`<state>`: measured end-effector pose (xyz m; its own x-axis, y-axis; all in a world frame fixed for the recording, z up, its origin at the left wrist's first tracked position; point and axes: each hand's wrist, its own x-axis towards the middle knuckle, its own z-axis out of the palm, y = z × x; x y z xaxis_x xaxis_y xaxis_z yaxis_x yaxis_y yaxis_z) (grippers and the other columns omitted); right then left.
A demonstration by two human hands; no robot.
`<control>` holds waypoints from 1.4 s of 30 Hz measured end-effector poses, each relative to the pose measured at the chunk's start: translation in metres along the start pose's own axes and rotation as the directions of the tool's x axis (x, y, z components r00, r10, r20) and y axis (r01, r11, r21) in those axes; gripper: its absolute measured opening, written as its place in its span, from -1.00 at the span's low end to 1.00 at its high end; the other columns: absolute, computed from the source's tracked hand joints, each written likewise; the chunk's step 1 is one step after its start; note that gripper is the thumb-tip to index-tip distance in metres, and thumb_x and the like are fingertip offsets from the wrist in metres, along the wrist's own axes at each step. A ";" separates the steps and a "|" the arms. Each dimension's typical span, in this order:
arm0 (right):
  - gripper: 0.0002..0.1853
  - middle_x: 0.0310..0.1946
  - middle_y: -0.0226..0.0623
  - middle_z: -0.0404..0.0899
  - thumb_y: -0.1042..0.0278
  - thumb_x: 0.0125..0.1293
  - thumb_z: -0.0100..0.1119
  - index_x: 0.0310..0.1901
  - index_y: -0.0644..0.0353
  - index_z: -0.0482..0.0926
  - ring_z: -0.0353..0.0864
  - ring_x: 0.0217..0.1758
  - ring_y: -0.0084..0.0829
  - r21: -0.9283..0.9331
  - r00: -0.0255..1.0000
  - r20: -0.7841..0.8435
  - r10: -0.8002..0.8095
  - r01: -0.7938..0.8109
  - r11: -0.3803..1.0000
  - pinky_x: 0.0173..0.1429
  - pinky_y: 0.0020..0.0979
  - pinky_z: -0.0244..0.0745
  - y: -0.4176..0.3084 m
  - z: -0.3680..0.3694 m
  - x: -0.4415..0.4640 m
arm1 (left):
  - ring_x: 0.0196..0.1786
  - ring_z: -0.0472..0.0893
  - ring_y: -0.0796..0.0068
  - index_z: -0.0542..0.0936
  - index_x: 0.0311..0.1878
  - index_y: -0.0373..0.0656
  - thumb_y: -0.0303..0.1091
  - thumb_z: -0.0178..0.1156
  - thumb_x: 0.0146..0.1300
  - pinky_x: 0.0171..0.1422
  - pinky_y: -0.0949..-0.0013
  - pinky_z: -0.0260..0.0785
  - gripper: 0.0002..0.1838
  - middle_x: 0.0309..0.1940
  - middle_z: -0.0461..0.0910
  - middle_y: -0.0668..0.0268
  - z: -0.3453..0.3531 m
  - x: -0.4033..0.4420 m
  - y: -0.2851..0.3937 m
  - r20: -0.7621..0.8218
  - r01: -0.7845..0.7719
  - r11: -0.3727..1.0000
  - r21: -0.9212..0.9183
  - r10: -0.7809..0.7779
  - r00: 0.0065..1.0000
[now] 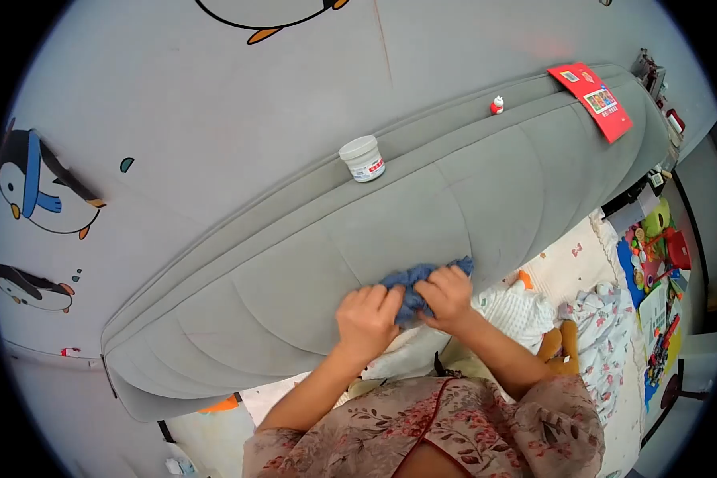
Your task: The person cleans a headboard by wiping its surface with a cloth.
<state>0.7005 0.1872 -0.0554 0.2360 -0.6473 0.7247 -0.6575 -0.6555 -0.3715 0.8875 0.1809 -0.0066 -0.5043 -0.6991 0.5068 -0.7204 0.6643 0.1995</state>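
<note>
A crumpled blue cloth (410, 296) is gripped between my two hands, in front of the grey padded headboard (295, 279). My left hand (370, 320) has its fingers curled round the cloth's left end. On the other end my right hand (448, 298) is closed, with a blue corner sticking out above it. Whether the cloth touches the headboard I cannot tell. Above my hands, a white lidded jar (362, 159) with red and blue print stands on the headboard's top ledge.
Along the ledge to the right are a small red and white figurine (497, 105) and a red booklet (591, 99). Below lies a bed with a floral sheet (570, 259), a white patterned cloth (516, 315) and a brown plush toy (562, 348). Colourful toys (653, 255) crowd the far right.
</note>
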 end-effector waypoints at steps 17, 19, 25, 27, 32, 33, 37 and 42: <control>-0.52 -0.33 -0.20 0.52 0.24 -0.30 0.39 -0.21 0.19 0.61 0.54 -0.31 -0.17 0.009 0.992 0.105 0.065 -0.066 0.998 -0.24 -0.19 0.36 -0.004 0.006 -0.042 | -0.46 0.51 0.31 0.62 -0.22 -0.07 -0.44 0.23 -0.09 -0.42 0.26 0.30 -0.72 -0.53 0.41 0.32 0.023 -0.016 -0.005 -0.098 -0.072 0.997 -0.001 0.071 0.993; -0.50 -0.29 -0.16 0.57 0.25 -0.29 0.42 -0.17 0.15 0.62 0.59 -0.28 -0.15 -0.093 0.998 0.006 -0.059 0.059 0.994 -0.20 -0.15 0.43 0.004 -0.011 0.000 | -0.37 0.59 0.20 0.62 -0.20 -0.07 -0.48 0.26 -0.13 -0.34 0.14 0.42 -0.68 -0.47 0.51 0.26 0.005 -0.001 -0.004 -0.060 -0.030 0.988 -0.153 0.021 0.998; -0.64 -0.18 -0.14 0.58 0.30 0.04 0.34 -0.08 0.14 0.62 0.56 -0.08 0.01 -0.172 0.994 -0.031 -0.105 0.098 0.980 0.06 -0.05 0.42 0.031 -0.027 0.146 | -0.27 0.64 0.07 0.58 -0.21 -0.05 -0.48 0.29 -0.07 -0.28 0.06 0.44 -0.72 -0.36 0.63 0.23 -0.034 0.102 -0.032 -0.176 0.142 0.987 0.075 -0.127 0.976; -0.61 -0.23 -0.16 0.56 0.30 -0.02 0.35 -0.10 0.15 0.60 0.55 -0.13 -0.04 -0.129 0.996 0.014 -0.088 0.089 0.988 -0.02 -0.11 0.40 0.034 -0.010 0.112 | -0.36 0.60 0.14 0.56 -0.29 -0.07 -0.47 0.25 -0.04 -0.34 0.11 0.39 -0.80 -0.46 0.56 0.27 -0.012 0.077 -0.035 -0.240 0.064 0.992 0.110 -0.036 0.970; -0.55 -0.29 -0.23 0.50 0.29 -0.21 0.43 -0.17 0.16 0.61 0.49 -0.26 -0.16 -0.098 1.000 -0.028 0.001 -0.004 0.995 -0.18 -0.18 0.31 0.005 0.003 0.001 | -0.47 0.52 0.35 0.56 -0.39 -0.07 -0.42 0.21 -0.08 -0.44 0.27 0.28 -0.88 -0.55 0.43 0.36 0.016 0.009 0.003 -0.139 -0.017 0.989 0.147 0.037 0.990; -0.55 -0.29 -0.21 0.50 0.27 -0.20 0.43 -0.17 0.17 0.61 0.50 -0.26 -0.15 -0.096 1.000 -0.021 -0.010 0.008 0.995 -0.19 -0.18 0.31 0.005 0.003 -0.014 | -0.47 0.52 0.34 0.59 -0.36 -0.07 -0.44 0.21 -0.08 -0.43 0.28 0.29 -0.85 -0.54 0.43 0.35 0.019 -0.005 0.007 -0.092 -0.019 0.995 0.102 0.028 0.995; -0.51 -0.34 -0.19 0.47 0.37 -0.30 0.43 -0.18 0.21 0.58 0.48 -0.28 -0.11 0.060 0.991 0.094 0.093 -0.099 0.993 -0.22 -0.17 0.29 -0.028 -0.007 -0.092 | -0.44 0.53 0.22 0.65 -0.22 -0.09 -0.53 0.27 -0.28 -0.35 0.22 0.36 -0.60 -0.52 0.47 0.31 0.045 -0.081 0.036 0.000 0.054 0.990 -0.132 -0.054 0.999; -0.56 -0.36 -0.23 0.44 0.38 -0.23 0.39 -0.20 0.21 0.58 0.46 -0.32 -0.18 0.034 0.965 0.200 0.169 -0.179 0.983 -0.24 -0.19 0.27 -0.028 -0.006 -0.130 | -0.40 0.56 0.24 0.65 -0.18 -0.10 -0.54 0.28 -0.24 -0.38 0.20 0.37 -0.60 -0.48 0.51 0.31 0.080 -0.117 0.049 0.121 0.082 0.975 -0.207 -0.057 0.991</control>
<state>0.6840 0.2920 -0.1354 0.2597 -0.8135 0.5204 -0.6643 -0.5416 -0.5151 0.8733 0.2736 -0.1229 -0.5160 -0.7629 0.3896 -0.6446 0.6453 0.4098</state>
